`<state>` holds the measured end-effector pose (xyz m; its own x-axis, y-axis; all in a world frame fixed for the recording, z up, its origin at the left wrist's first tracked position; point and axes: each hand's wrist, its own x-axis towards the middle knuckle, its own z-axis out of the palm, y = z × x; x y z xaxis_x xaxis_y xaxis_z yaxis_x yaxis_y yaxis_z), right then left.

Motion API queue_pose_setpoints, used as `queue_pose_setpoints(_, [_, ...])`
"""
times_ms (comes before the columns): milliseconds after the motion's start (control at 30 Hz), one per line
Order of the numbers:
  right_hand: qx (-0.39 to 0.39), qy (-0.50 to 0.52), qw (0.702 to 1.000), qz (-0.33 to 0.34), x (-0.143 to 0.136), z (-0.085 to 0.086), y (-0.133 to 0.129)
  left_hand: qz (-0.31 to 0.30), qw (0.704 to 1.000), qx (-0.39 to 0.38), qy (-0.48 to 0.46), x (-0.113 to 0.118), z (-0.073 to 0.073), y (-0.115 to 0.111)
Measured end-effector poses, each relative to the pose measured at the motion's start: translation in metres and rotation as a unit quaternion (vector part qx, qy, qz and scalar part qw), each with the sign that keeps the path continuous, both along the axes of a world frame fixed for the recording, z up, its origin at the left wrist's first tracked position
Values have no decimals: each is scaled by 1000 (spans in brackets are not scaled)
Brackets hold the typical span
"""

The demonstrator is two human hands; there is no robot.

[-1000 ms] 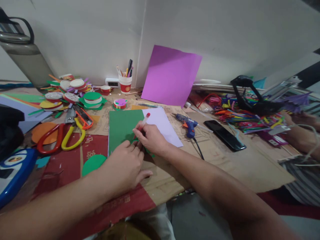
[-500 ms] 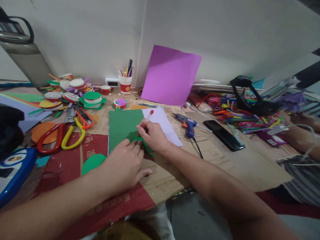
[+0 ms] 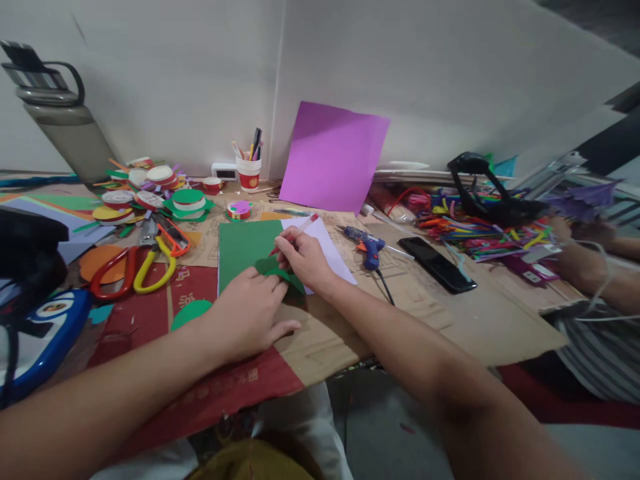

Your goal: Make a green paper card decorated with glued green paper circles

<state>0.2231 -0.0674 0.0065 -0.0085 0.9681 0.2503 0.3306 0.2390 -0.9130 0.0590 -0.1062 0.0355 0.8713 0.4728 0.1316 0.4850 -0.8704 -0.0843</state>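
My right hand (image 3: 303,259) is closed round a red-ended pen (image 3: 309,221), tilted with its lower end over a green paper sheet (image 3: 244,241). Fingers stretched out, my left hand (image 3: 255,308) lies flat, its fingertips on a smaller green paper piece (image 3: 273,267) on top of the sheet. The shape of that piece is partly hidden by both hands. Under the green sheet a lilac sheet (image 3: 327,248) sticks out to the right. A green paper disc (image 3: 191,312) lies beside my left wrist, partly covered by the forearm.
Left are red-and-yellow-handled scissors (image 3: 156,268), an orange cutter (image 3: 175,240) and a pile of paper drums (image 3: 150,187). A glue gun (image 3: 369,250) and phone (image 3: 437,264) lie right. A purple sheet (image 3: 334,157) leans on the wall. Another person's arm (image 3: 583,267) is far right.
The pen has tipped further over to the right in my right hand, and its lower end shows more to the left. The view has shifted slightly. My left hand stays flat on the paper.
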Motion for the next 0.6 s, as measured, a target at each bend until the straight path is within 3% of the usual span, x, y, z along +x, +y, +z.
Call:
queue_pose_setpoints(267, [22, -94, 995, 32, 0, 4, -3, -6, 999, 42, 3, 1, -3, -4])
queue_pose_setpoints(400, [1, -42, 999, 28, -1, 2, -2, -4, 999, 40, 8, 2, 0, 1])
queue_pose_setpoints(600, [-37, 84, 996, 15, 1, -7, 7, -1, 999, -15, 45, 2, 3, 32])
